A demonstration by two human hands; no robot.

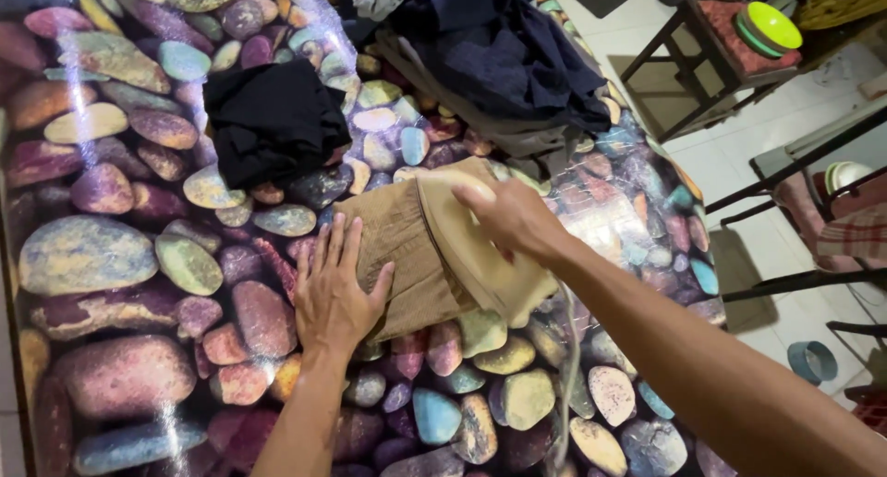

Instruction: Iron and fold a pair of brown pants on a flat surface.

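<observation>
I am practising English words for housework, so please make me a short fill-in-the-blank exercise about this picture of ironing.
1. The right hand grips a cream-coloured ____ on the brown garment.
2. The left hand lies ____ on the brown garment, fingers spread.
3. The table cover is printed with coloured ____.
4. The folded cloth beyond the left hand is ____ in colour.

Missing words: iron; flat; stones; black
</observation>
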